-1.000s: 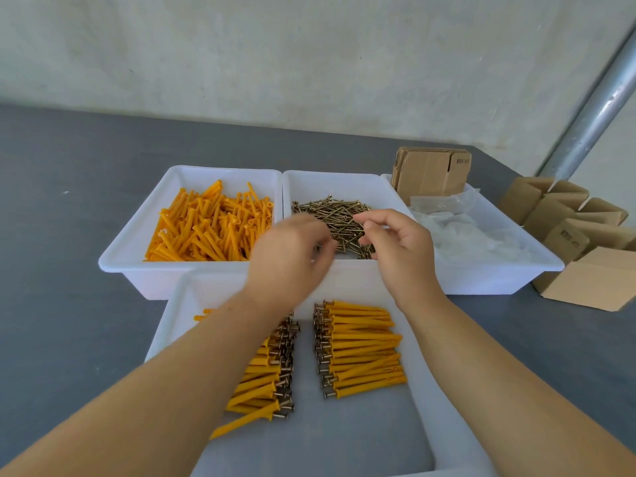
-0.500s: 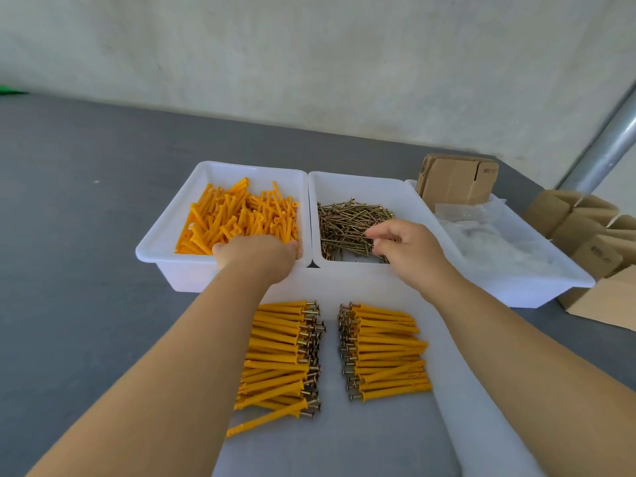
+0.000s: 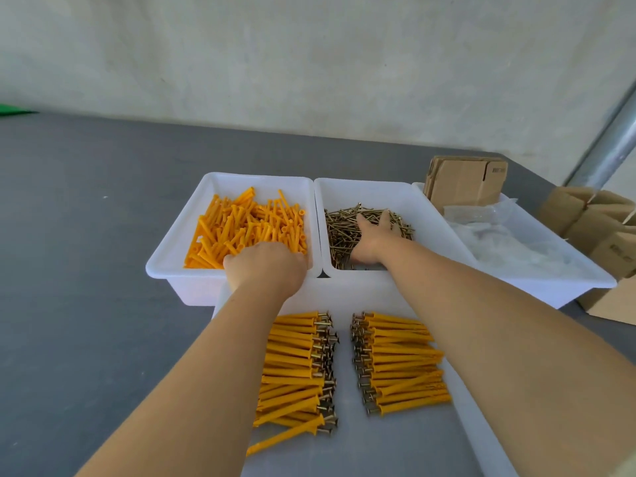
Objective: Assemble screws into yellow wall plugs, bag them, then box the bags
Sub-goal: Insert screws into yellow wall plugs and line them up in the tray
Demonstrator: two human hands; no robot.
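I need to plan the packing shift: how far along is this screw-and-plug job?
Done: two rows of assembled plugs lie in the near tray. In hand: the left hand reaches into the loose yellow plugs, and the right hand lies spread on the screws, so assembly goes on. Left: the plastic bags look unfilled, and the cardboard boxes show no bags in them.

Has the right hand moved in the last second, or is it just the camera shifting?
Yes. The right hand reached forward, from the near rim of the screw tray onto the screws.
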